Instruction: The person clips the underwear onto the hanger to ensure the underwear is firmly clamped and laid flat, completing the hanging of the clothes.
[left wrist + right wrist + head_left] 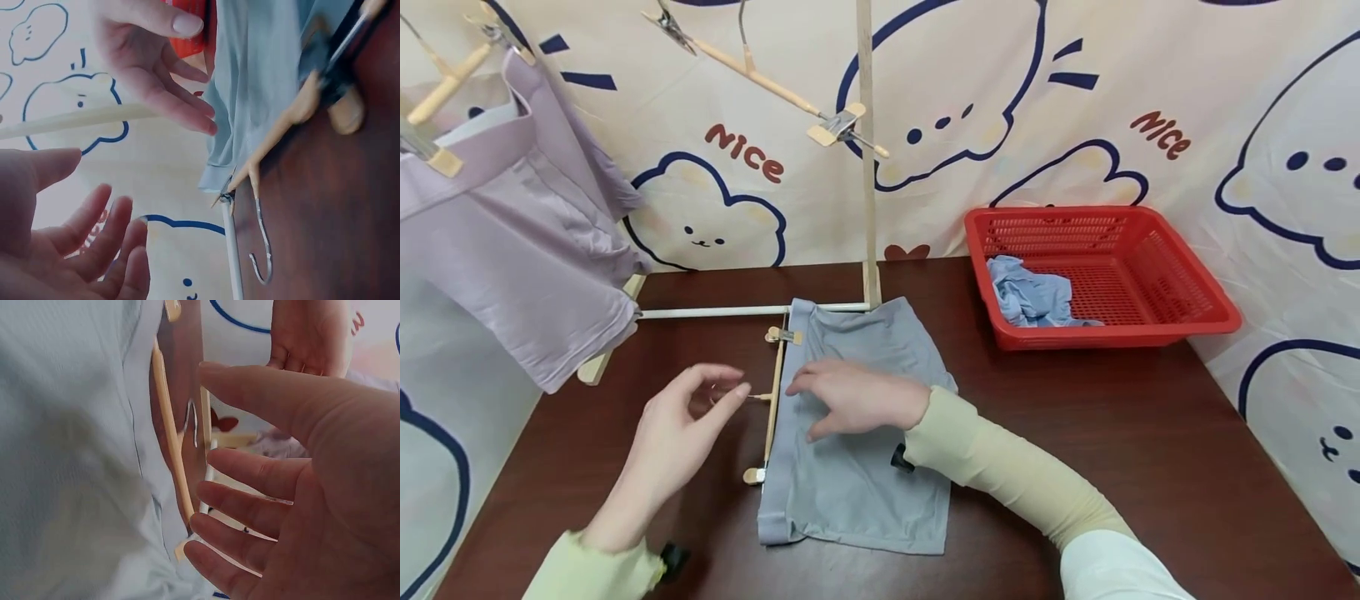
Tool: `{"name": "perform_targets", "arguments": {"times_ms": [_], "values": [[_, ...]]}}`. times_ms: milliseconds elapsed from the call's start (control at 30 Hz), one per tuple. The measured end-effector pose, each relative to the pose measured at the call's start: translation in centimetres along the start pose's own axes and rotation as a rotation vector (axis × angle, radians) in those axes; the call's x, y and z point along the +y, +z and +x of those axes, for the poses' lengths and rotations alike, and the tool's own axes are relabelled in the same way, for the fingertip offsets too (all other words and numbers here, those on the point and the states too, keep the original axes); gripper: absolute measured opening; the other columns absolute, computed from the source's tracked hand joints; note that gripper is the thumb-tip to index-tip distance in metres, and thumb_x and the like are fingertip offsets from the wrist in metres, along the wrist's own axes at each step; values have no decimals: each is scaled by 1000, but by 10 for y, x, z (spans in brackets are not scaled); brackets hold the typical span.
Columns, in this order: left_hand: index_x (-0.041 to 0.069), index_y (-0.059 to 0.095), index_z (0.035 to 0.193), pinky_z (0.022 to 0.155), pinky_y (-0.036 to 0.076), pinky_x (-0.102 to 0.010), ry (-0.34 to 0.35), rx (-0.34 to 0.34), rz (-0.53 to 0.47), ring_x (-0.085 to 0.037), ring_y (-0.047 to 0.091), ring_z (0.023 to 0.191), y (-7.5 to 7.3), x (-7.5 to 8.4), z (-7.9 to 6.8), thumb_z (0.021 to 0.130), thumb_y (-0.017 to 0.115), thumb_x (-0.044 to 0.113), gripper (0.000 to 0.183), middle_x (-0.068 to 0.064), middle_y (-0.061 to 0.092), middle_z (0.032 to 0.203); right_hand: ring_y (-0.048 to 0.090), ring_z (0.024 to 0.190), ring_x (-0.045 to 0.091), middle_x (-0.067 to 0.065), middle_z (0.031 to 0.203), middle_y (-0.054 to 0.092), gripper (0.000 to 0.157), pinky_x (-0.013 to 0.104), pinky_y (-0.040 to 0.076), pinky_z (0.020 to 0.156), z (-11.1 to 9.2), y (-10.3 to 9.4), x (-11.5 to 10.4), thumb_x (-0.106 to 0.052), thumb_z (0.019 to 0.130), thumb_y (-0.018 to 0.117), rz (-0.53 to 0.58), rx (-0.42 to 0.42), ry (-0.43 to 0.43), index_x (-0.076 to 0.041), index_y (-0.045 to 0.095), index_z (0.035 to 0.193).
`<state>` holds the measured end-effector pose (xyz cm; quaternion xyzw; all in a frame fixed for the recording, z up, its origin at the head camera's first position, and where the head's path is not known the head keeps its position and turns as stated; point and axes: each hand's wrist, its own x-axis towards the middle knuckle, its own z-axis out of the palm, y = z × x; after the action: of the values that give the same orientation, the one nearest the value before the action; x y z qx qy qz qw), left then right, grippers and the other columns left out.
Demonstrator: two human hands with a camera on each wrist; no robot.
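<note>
Grey-blue shorts (872,492) lie flat on the dark table, waistband to the left. A wooden clip hanger (773,408) runs along that waistband; its upper clip (786,336) overlaps the band, and its lower clip (755,476) is at the band's left edge. The metal hook (265,250) points away from the shorts. My left hand (673,429), fingers loosely bent and holding nothing, hovers by the hook. Over the shorts near the waistband is my right hand (857,396), its fingers spread and relaxed with nothing between them, as the right wrist view (300,487) also shows.
A red basket (1120,336) with a crumpled light-blue cloth (1033,293) stands at the back right. Lilac shorts (550,242) hang from a clip hanger at the left. Another clip hanger (767,79) hangs beside the rack's upright pole (867,167). A white bar (715,312) crosses behind.
</note>
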<state>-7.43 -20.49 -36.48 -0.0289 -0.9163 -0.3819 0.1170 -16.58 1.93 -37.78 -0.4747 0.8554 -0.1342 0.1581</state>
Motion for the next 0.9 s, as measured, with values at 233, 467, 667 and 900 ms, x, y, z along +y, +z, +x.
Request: {"name": "perform_targets", "arguments": {"times_ms": [233, 467, 667, 900], "values": [[21, 72, 105, 70, 51, -26, -118, -173, 35, -12, 68, 80, -7, -11, -47, 99, 69, 35, 15, 9, 71, 90, 48, 130, 12, 0, 138, 56, 61, 21, 31, 110, -3, 13, -20, -38, 89, 81, -49, -17, -102, -11, 60, 139], [19, 70, 100, 66, 46, -32, -263, -371, 161, -8, 62, 73, 8, -28, -58, 97, 70, 42, 23, 9, 67, 80, 49, 127, 9, -4, 135, 57, 61, 17, 32, 107, -1, 21, -31, -40, 88, 82, -76, -27, -147, -13, 62, 139], [20, 67, 92, 63, 43, -31, -251, -425, 190, -7, 55, 64, 25, -30, -56, 95, 72, 36, 17, 11, 60, 72, 52, 122, 7, -6, 129, 60, 56, 17, 34, 103, 4, 29, -31, -40, 87, 82, -124, -28, -165, -15, 66, 133], [20, 62, 85, 60, 42, -31, -178, -434, 193, -7, 53, 62, 33, -28, -48, 95, 72, 23, 15, 10, 56, 69, 53, 115, 6, -7, 125, 59, 46, 17, 38, 98, 7, 33, -28, -38, 85, 84, -112, -24, -140, -18, 71, 124]]}}
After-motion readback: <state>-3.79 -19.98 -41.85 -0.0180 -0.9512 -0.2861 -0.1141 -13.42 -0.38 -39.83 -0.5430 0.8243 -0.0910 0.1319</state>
